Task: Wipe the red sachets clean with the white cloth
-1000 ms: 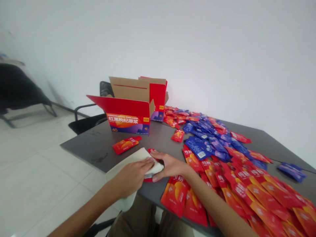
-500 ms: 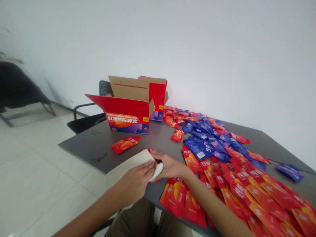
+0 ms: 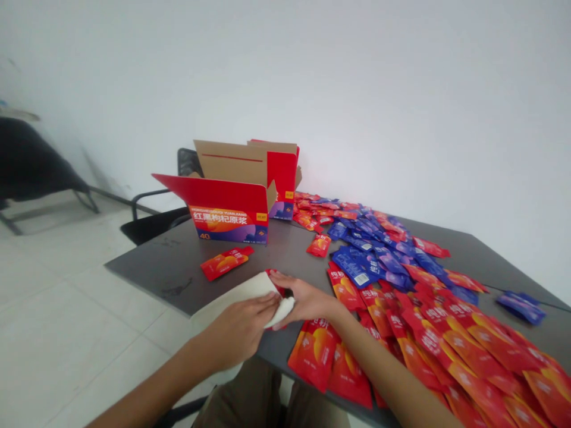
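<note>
At the front edge of the table, my left hand [image 3: 243, 328] has its fingers bunched on a white cloth [image 3: 236, 300], which drapes over the edge beneath my wrist. My right hand [image 3: 306, 299] is curled round a red pouch [image 3: 275, 279], of which only a strip shows past the cloth. The cloth's folded end lies against the pouch, between both hands. Many red pouches [image 3: 316, 351] with orange print lie overlapped right beside my right forearm. One more red pouch [image 3: 226, 262] rests flat beyond the cloth, and a small one [image 3: 319, 245] lies farther back.
Two open cartons, a front one [image 3: 229, 223] and a rear one [image 3: 283, 178], stand at the back left of the dark table [image 3: 169, 267]. Blue pouches [image 3: 357, 266] are heaped in the middle, mixed with red ones. A black chair [image 3: 151, 220] stands behind the table.
My left hand has shifted slightly down along the cloth. My right hand keeps its hold on the pouch, and the view has moved a little.
</note>
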Demonstrator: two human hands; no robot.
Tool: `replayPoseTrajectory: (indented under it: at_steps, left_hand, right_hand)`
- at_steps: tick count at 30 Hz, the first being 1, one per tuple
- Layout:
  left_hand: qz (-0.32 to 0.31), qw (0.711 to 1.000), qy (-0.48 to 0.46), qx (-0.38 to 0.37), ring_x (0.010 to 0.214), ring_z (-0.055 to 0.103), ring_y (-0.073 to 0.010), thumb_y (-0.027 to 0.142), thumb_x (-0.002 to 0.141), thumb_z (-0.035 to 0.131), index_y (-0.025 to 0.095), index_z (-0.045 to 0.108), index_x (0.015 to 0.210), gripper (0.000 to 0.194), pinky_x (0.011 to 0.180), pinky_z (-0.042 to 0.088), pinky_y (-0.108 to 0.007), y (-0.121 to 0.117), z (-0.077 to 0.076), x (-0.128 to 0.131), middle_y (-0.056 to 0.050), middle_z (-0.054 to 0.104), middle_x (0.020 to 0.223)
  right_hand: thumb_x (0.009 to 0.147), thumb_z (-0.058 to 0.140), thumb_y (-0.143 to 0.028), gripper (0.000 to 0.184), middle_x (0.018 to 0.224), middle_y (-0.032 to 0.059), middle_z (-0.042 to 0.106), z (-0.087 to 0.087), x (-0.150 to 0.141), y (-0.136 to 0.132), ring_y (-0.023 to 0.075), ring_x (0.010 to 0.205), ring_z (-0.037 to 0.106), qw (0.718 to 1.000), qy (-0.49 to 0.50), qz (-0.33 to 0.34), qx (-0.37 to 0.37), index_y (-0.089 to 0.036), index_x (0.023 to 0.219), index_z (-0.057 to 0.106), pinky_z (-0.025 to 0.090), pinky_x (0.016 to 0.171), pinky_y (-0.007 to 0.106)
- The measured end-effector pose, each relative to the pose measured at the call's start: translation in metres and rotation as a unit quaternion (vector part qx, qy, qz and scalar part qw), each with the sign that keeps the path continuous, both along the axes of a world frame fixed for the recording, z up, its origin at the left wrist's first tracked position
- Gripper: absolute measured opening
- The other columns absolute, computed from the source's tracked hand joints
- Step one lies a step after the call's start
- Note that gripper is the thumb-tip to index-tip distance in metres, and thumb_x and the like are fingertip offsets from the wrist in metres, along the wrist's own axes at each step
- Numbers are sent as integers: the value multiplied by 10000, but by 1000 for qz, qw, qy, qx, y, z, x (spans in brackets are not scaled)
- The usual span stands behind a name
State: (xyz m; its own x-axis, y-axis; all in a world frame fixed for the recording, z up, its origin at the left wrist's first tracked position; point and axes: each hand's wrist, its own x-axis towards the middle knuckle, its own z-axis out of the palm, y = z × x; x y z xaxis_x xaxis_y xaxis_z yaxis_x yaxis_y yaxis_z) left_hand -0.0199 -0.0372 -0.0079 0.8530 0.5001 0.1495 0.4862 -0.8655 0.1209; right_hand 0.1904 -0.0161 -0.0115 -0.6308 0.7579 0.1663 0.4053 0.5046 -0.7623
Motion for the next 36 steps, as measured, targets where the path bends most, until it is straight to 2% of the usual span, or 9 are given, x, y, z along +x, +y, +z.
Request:
replayPoseTrajectory:
  at_steps: [5,10,16,21,22,27,28,33,36]
  left_hand:
    - [86,996,-7,-1,1267,504,-225,55,837,386,80,474,1347,518,1080,393,-374,16,2,-1,-160,515,1386]
    - [2,1000,-2,16,1345,406,-195,41,796,417,111,439,1371,580,1123,335,-341,2,-2,1,-116,479,1429]
    - [80,997,-13,9,1261,511,-224,27,816,394,93,489,1326,524,1075,398,-367,14,1,-1,-155,538,1365]
    - [-23,999,7,27,1357,388,-225,37,788,436,77,422,1379,593,1129,331,-362,0,-5,1,-150,476,1424]
    - [-26,999,6,25,1356,389,-224,40,795,432,78,419,1383,590,1130,330,-363,0,-5,1,-148,474,1425]
    - [76,997,2,8,1254,519,-231,43,831,385,91,481,1338,518,1062,411,-382,15,2,-1,-161,530,1372]
    - [72,997,1,10,1258,515,-227,40,826,387,98,486,1332,518,1063,409,-377,15,2,-1,-156,534,1369]
    - [-37,999,-1,19,1349,401,-212,30,784,418,95,424,1381,601,1122,340,-352,1,-2,-1,-137,470,1432]
    - [26,1000,-10,7,1293,476,-214,33,814,390,112,444,1372,566,1086,388,-364,10,-2,-2,-137,503,1404]
  right_hand:
    - [546,852,-402,889,1415,80,508,4,0,-2,263,1326,445,1000,25,12,6,-215,1343,504,263,1160,397]
    - [478,879,-402,932,1399,110,521,4,-1,-1,280,1341,428,1000,7,9,8,-188,1317,536,228,1171,408]
    - [547,851,-399,886,1408,79,517,3,-1,-3,252,1316,461,1000,25,3,5,-229,1345,505,266,1155,387]
    - [446,890,-395,989,1419,114,499,-1,1,0,293,1356,406,1000,3,0,3,-191,1338,513,223,1170,416]
    - [435,893,-395,1002,1422,116,495,-1,0,0,296,1360,399,1000,4,2,5,-189,1339,512,219,1171,417]
    - [536,858,-399,873,1372,66,553,4,-1,-2,250,1314,459,999,32,23,3,-226,1325,526,245,1164,377]
    - [533,860,-397,882,1370,66,554,4,0,-2,248,1312,462,999,33,23,2,-228,1330,522,238,1167,376]
    - [417,898,-399,1005,1419,105,499,0,1,0,294,1367,387,1000,14,3,-3,-207,1330,524,233,1168,413]
    - [474,880,-407,933,1384,84,538,0,1,0,276,1323,445,1000,29,11,1,-222,1321,534,248,1161,398]
